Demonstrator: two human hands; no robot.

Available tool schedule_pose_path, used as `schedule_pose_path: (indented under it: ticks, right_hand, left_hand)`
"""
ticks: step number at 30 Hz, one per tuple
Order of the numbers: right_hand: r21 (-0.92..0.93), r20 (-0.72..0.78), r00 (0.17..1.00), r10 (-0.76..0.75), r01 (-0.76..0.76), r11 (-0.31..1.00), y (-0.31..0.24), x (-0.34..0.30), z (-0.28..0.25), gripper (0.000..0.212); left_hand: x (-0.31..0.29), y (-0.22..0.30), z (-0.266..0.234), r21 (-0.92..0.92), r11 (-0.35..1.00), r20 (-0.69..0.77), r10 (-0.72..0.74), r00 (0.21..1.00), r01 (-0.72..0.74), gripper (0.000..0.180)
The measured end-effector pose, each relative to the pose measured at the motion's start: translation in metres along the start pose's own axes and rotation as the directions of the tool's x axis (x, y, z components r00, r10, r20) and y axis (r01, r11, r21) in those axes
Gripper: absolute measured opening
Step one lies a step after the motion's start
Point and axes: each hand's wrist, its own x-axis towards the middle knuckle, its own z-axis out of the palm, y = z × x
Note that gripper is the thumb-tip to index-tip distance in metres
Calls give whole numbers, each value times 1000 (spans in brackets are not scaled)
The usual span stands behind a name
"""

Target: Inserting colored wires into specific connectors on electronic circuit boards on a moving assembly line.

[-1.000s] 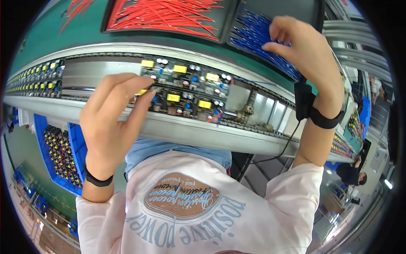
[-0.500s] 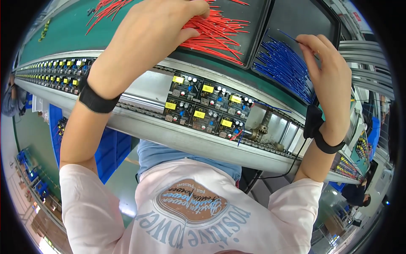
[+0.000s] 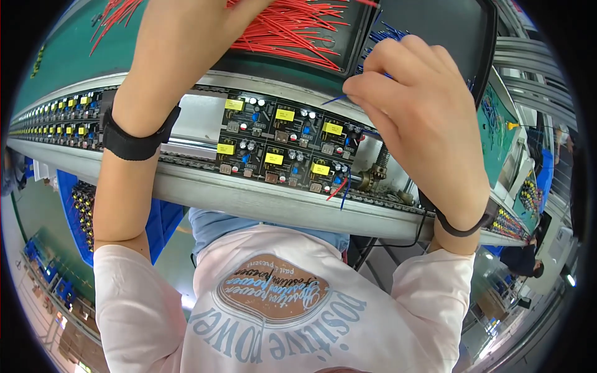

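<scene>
My right hand [image 3: 423, 118] pinches a blue wire [image 3: 334, 99] between thumb and forefinger; its tip points left above the circuit boards. Below lies a panel of black circuit boards [image 3: 273, 158] with yellow blocks, resting on the conveyor. A short red wire [image 3: 337, 189] and a blue wire [image 3: 346, 194] stick out at its right end. My left hand [image 3: 186, 37] is over the pile of red wires [image 3: 292, 31], its fingertips cut off by the upper edge. More blue wires [image 3: 388, 32] lie partly hidden behind my right hand.
Black trays [image 3: 435, 18] hold the wires on the far side of the conveyor rail [image 3: 249, 198]. More circuit boards [image 3: 68, 118] line the conveyor at left. A blue bin [image 3: 165, 227] stands below it. A metal shaft with a gear [image 3: 367, 180] shows beside the panel.
My right hand has moved left and nearer from the blue wire tray, carrying a blue wire over the conveyor. My left hand has shifted left and up. The whole view has shifted slightly.
</scene>
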Motion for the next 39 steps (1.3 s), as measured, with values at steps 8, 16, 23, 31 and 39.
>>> schedule_pose_path:
  ticks: [8,16,23,31,39]
  right_hand:
    - [66,113,992,-56,48,997,6,0,10,7]
    - [101,70,998,-9,2,995,11,-9,26,8]
    - [54,67,997,-38,35,998,8,-9,24,11]
    - [96,48,996,-79,74,993,1,-7,24,14]
    - [102,89,992,-93,83,991,3,-7,23,14]
  left_hand:
    - [-2,9,-11,1,1000,-63,20,998,-20,12]
    - [-8,6,-20,132,987,148,-114,982,95,11]
    - [-8,11,-9,161,986,153,25,988,-50,9]
    - [-8,-17,59,-725,478,-552,27,833,-496,10]
    - [-6,13,-3,-71,995,32,70,997,-68,12]
